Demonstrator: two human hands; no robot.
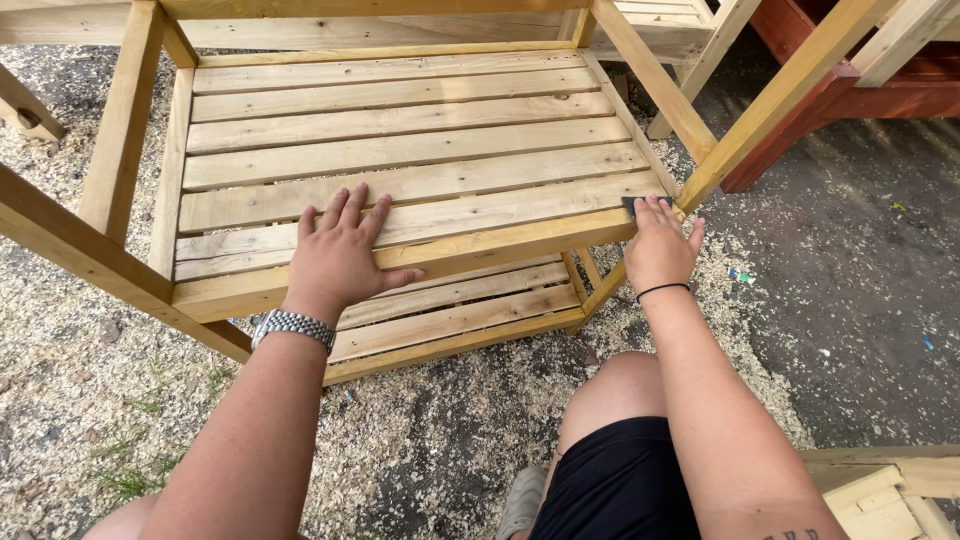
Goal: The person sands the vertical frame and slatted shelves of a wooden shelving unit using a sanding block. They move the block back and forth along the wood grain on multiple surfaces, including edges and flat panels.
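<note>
A wooden slatted shelf unit (pixel 400 150) of pale planks stands on the ground in front of me. My left hand (pixel 340 255) lies flat on the front slats, fingers spread, a metal watch on its wrist. My right hand (pixel 660 245) presses a small dark sanding block (pixel 632 204) against the shelf's front right corner, where the slats meet the slanted leg. A thin black band circles that wrist. A lower slatted shelf (pixel 450 310) shows beneath the front rail.
Sawdust and wood shavings (pixel 420 440) cover the gravel around the unit. A reddish-brown wooden piece (pixel 850 90) stands at the upper right. Pale wood offcuts (pixel 880 490) lie at the lower right. My knee (pixel 620 390) is bent below the shelf.
</note>
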